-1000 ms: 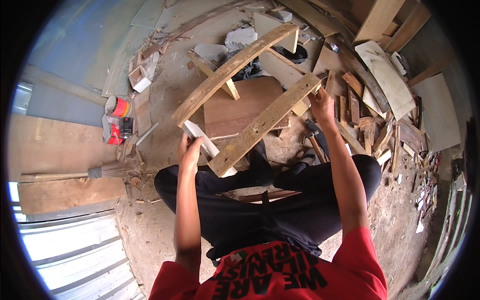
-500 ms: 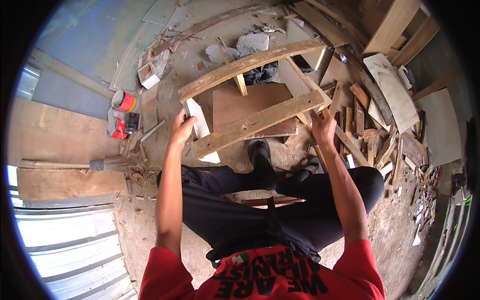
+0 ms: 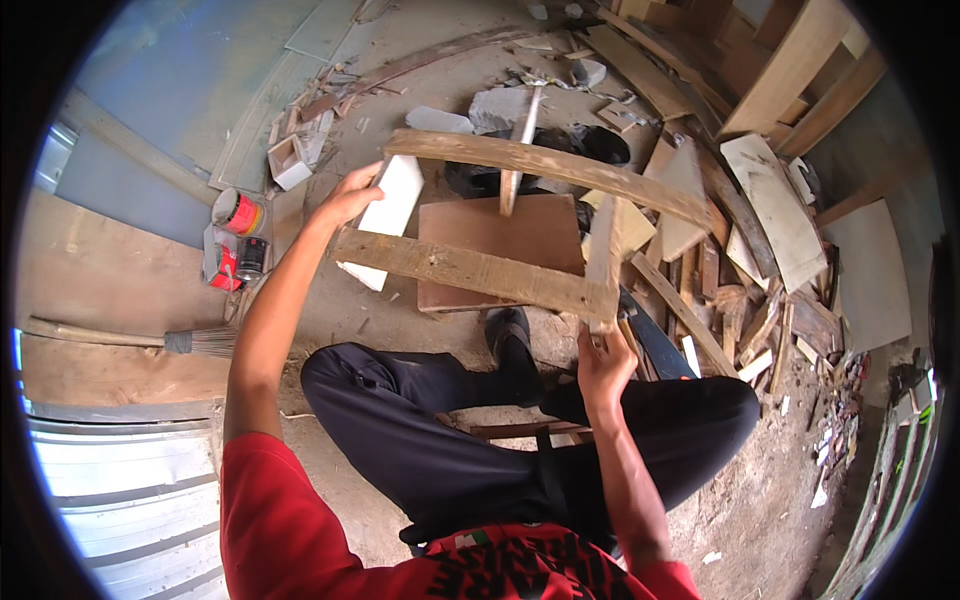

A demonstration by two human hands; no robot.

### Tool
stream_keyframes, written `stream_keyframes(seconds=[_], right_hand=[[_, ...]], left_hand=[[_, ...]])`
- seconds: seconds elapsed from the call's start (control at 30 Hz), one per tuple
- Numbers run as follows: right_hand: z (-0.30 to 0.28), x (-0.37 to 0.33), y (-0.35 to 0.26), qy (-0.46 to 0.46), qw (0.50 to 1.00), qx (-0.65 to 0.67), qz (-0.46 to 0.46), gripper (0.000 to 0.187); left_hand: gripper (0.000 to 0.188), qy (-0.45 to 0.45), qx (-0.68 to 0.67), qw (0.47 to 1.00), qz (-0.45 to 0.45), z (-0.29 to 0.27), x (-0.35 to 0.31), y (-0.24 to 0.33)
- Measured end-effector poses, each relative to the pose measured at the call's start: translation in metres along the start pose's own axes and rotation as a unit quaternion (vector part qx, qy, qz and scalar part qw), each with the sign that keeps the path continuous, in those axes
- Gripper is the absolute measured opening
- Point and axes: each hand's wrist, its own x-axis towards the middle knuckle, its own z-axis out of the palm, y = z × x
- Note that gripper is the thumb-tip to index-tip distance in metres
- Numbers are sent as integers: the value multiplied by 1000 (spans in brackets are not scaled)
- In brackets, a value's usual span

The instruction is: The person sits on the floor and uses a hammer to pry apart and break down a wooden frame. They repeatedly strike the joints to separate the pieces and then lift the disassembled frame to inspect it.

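Raised above the floor between my hands is a wooden frame (image 3: 470, 268) made of two long rough slats joined by shorter pieces. Its left end piece is a white board (image 3: 398, 203), and my left hand (image 3: 352, 194) is closed on that board's outer edge. At the near right corner, my right hand (image 3: 606, 368) grips the end of the right crosspiece (image 3: 603, 245) from below; its fingertips are partly hidden. A narrow slat (image 3: 517, 150) stands out from the far slat near its middle. Under the frame lies a flat brown board (image 3: 500, 235).
Scrap wood (image 3: 735, 290) is heaped at the right, beside leaning pale panels (image 3: 780, 195). Cans (image 3: 238, 212) and a broom (image 3: 180, 341) are at the left. Concrete lumps (image 3: 500, 105) and black plastic (image 3: 470, 180) lie beyond the frame. My legs (image 3: 440, 400) are bent close below it.
The wooden frame has turned clockwise, its left end swinging away and its right end coming nearer. My left hand went up and left with it; my right hand came closer and leftward.
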Motion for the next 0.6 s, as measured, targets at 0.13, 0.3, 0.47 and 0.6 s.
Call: stream_keyframes(seconds=[0.13,0.3,0.47,0.6], right_hand=[[10,-25,-8,30,998,16,50,53],[29,-49,-7,56,998,-12,40,58],[39,-50,-3,20,996,19,91,58],[44,-47,-4,32,998,9,45,57]], left_hand=[[72,-34,-15,999,-4,0,25,1],[78,-33,-92,993,-62,9,12,4],[79,-35,-74,994,-65,2,29,-9],[78,-61,-86,994,-22,-10,37,-25]])
